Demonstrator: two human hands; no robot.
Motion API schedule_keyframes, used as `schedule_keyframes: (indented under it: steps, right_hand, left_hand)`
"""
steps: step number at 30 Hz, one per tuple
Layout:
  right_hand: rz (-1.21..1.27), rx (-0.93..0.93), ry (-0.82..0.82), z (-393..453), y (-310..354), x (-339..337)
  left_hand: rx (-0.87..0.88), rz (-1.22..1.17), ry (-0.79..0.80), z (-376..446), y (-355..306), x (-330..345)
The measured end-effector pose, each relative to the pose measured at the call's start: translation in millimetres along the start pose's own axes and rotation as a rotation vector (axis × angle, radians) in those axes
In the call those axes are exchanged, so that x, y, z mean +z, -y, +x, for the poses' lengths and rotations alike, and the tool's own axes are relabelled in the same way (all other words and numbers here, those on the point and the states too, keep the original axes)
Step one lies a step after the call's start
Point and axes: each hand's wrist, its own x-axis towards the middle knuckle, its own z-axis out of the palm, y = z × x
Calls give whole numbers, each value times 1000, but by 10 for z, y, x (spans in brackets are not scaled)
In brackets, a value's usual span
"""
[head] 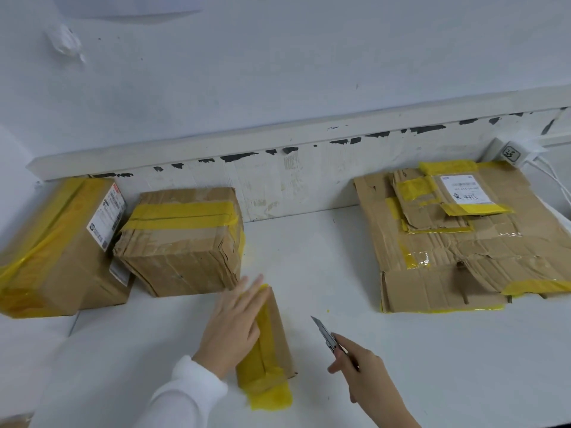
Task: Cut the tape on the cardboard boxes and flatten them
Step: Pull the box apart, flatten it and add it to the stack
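My left hand (230, 329) flat, steadying small box (272, 341); right hand (363, 370) gripping knife (326, 335). Slice yellow tape shallow, away from my fingers.

The large box (58, 245) and flattened cardboard (469, 242) run off the frame edges.

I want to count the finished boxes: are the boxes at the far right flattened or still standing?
Flattened. The boxes at the right lie as flat sheets stacked on the table.
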Motion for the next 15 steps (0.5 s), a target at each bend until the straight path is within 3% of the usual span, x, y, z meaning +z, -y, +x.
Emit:
schedule_keyframes:
  steps: [2,8,10,13,15]
  right_hand:
    - [3,-7,2,28,12,3]
    - [-63,-40,-63,129,28,-52]
    - [-115,-53,-72,158,39,-44]
    - [-195,-43,-95,207,69,-17]
    - [-239,-21,-108,250,88,-7]
  left_hand:
    - [85,76,-45,12,3,-18]
    - [-444,109,62,-126,-178,50]
    - [-408,109,-1,-114,-272,37]
    - [-175,77,-85,-44,-322,77]
    - [-160,21,-90,-15,-306,88]
